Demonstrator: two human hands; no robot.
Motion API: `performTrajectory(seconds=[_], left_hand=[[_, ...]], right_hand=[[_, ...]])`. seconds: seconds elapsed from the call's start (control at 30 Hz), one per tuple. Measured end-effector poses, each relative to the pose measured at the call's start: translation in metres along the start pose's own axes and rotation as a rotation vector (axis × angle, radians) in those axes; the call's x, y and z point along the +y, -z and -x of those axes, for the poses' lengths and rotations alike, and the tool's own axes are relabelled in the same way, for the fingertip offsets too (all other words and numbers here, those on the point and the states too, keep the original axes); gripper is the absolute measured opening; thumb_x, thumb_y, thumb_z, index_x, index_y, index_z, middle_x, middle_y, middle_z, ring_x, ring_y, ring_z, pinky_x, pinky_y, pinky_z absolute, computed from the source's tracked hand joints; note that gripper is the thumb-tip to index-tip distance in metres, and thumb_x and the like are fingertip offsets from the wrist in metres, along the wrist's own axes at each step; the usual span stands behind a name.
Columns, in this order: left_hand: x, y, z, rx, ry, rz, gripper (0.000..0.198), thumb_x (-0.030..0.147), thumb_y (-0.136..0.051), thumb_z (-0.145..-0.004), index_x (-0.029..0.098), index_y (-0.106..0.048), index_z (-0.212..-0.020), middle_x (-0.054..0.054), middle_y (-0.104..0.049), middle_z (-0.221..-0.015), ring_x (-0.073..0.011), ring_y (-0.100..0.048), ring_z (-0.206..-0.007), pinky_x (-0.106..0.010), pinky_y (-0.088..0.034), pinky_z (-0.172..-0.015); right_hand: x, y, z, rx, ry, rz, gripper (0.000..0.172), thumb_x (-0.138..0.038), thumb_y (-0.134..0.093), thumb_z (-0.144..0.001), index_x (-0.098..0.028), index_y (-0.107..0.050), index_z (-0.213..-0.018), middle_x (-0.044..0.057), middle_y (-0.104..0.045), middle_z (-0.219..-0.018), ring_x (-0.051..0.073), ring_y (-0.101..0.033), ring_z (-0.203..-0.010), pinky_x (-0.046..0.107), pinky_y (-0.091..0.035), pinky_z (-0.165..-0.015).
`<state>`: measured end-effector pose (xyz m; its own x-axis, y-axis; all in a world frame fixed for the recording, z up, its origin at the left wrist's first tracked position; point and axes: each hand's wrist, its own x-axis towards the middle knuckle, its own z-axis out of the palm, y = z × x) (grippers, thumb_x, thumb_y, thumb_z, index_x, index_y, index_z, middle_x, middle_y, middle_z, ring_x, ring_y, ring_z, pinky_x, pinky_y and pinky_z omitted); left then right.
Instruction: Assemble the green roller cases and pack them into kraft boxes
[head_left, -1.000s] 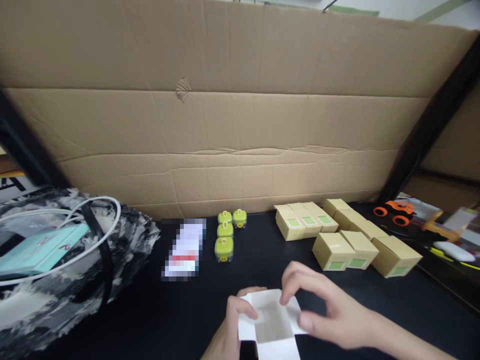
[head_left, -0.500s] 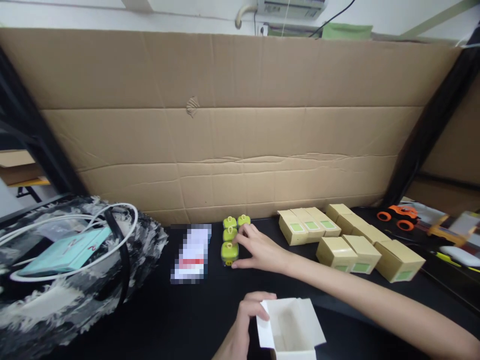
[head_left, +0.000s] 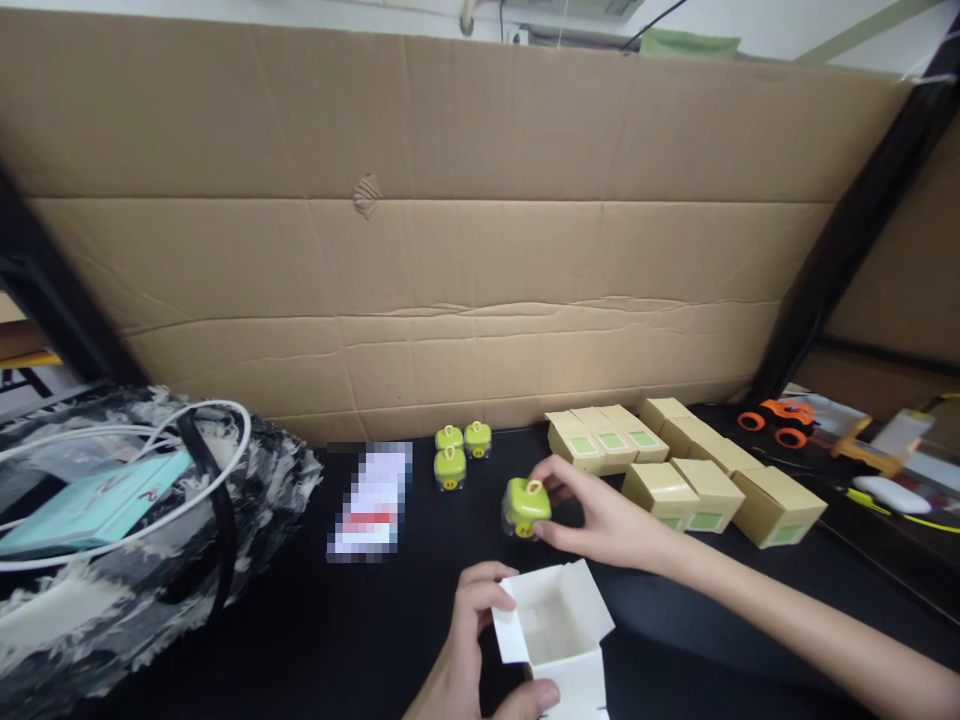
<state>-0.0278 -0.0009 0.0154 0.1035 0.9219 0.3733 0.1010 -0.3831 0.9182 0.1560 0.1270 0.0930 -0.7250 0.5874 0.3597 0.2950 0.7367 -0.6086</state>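
Note:
Between the thumb and fingers of my right hand (head_left: 581, 515) is a small clear container with a green lid (head_left: 527, 507) and a yellow loop on top. It is held above the black table, behind the open box. My left hand (head_left: 480, 635) grips a white-lined carton (head_left: 559, 620) by its left side, thumb at the front. The carton's flaps stand apart and its visible inside holds nothing. Three matching green-lidded containers (head_left: 450, 468) stand together farther back, left of my right hand.
Several tan cartons with green labels (head_left: 607, 440) stand in rows at the back right. A blurred white sheet (head_left: 371, 500) lies left of the containers. Cables and a teal packet (head_left: 97, 510) rest on shaggy fabric at left. An orange toy truck (head_left: 780, 420) sits far right.
My right hand has lifted the front green-lidded container from its group and brought it right, toward the open carton. The left hand still holds the carton. The camera view has shifted slightly.

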Motion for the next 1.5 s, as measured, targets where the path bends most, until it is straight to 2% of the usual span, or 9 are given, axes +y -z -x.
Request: performTrajectory(seconds=[0.2, 0.5, 0.77, 0.87, 1.07, 1.17, 1.27, 1.4, 1.5], left_hand=[[0.007, -0.015, -0.002, 0.093, -0.131, 0.018, 0.046, 0.047, -0.058, -0.085, 0.031, -0.033, -0.121, -0.009, -0.040, -0.123, -0.0268, -0.052, -0.114, -0.044, -0.043, -0.095], [0.004, -0.014, -0.004, 0.101, -0.183, 0.015, 0.048, 0.043, -0.059, -0.086, 0.034, -0.032, -0.125, -0.006, -0.045, -0.121, -0.0254, -0.051, -0.115, -0.042, -0.044, -0.096], [0.002, 0.001, 0.000, 0.001, -0.007, -0.160, 0.053, 0.050, -0.066, -0.076, 0.030, -0.050, -0.123, -0.010, -0.046, -0.125, -0.0308, -0.051, -0.117, -0.045, -0.043, -0.099], [0.009, 0.007, -0.002, -0.005, 0.017, -0.203, 0.054, 0.048, -0.073, -0.070, 0.031, -0.057, -0.119, -0.009, -0.053, -0.124, -0.0334, -0.054, -0.116, -0.047, -0.045, -0.097], [0.013, 0.008, -0.011, 0.017, 0.097, -0.146, 0.031, 0.041, -0.056, -0.086, 0.026, -0.063, -0.112, -0.009, -0.067, -0.113, -0.0311, -0.062, -0.108, -0.047, -0.049, -0.094], [0.009, 0.005, -0.012, 0.021, 0.108, -0.131, 0.028, 0.037, -0.048, -0.091, 0.025, -0.063, -0.111, -0.011, -0.067, -0.114, -0.0286, -0.063, -0.109, -0.045, -0.049, -0.093], [0.009, 0.004, -0.009, 0.012, 0.057, -0.126, 0.030, 0.038, -0.067, -0.080, 0.026, -0.062, -0.107, -0.009, -0.062, -0.124, -0.0292, -0.055, -0.120, -0.046, -0.042, -0.101], [0.012, 0.008, -0.005, -0.063, 0.129, -0.099, 0.040, 0.032, -0.074, -0.074, 0.029, -0.058, -0.111, -0.007, -0.058, -0.130, -0.0270, -0.052, -0.122, -0.045, -0.036, -0.105], [0.010, 0.008, -0.004, -0.111, 0.165, -0.070, 0.043, 0.029, -0.072, -0.076, 0.032, -0.054, -0.116, -0.005, -0.055, -0.134, -0.0260, -0.051, -0.123, -0.045, -0.035, -0.106]], right_hand=[[-0.033, 0.010, 0.037, 0.065, 0.077, -0.129, 0.032, -0.018, -0.059, -0.079, -0.024, -0.043, -0.106, 0.005, -0.057, -0.110, 0.019, -0.056, -0.101, 0.032, -0.046, -0.087], [-0.039, -0.004, 0.048, -0.090, 0.116, -0.056, 0.032, -0.012, -0.062, -0.072, -0.022, -0.051, -0.100, 0.005, -0.061, -0.106, 0.019, -0.056, -0.101, 0.032, -0.045, -0.088], [-0.037, 0.007, 0.051, -0.131, 0.030, 0.033, 0.027, -0.020, -0.064, -0.073, -0.022, -0.056, -0.099, 0.009, -0.050, -0.116, 0.023, -0.053, -0.106, 0.035, -0.047, -0.089], [-0.035, 0.012, 0.054, -0.111, 0.034, -0.007, 0.039, -0.021, -0.066, -0.072, -0.021, -0.053, -0.108, 0.008, -0.052, -0.105, 0.021, -0.056, -0.097, 0.033, -0.050, -0.083], [-0.028, 0.022, 0.056, -0.302, 0.103, -0.049, 0.088, -0.047, -0.072, -0.069, -0.017, -0.031, -0.140, 0.018, -0.050, -0.134, 0.032, -0.049, -0.123, 0.044, -0.041, -0.101], [-0.032, 0.023, 0.051, -0.380, 0.268, 0.088, 0.066, -0.045, -0.068, -0.077, -0.020, -0.045, -0.133, 0.014, -0.056, -0.130, 0.028, -0.052, -0.121, 0.041, -0.041, -0.101], [-0.034, 0.016, 0.052, -0.245, 0.364, 0.146, 0.039, -0.040, -0.055, -0.090, -0.021, -0.053, -0.123, 0.010, -0.066, -0.117, 0.023, -0.060, -0.111, 0.033, -0.047, -0.095], [-0.026, -0.004, 0.058, 0.085, 0.172, -0.005, 0.028, -0.028, -0.047, -0.096, -0.025, -0.050, -0.124, 0.007, -0.066, -0.113, 0.018, -0.063, -0.104, 0.027, -0.050, -0.089], [-0.019, -0.016, 0.057, 0.131, 0.017, -0.235, 0.018, -0.025, -0.048, -0.095, -0.026, -0.059, -0.110, 0.006, -0.061, -0.113, 0.018, -0.059, -0.107, 0.029, -0.048, -0.091]])
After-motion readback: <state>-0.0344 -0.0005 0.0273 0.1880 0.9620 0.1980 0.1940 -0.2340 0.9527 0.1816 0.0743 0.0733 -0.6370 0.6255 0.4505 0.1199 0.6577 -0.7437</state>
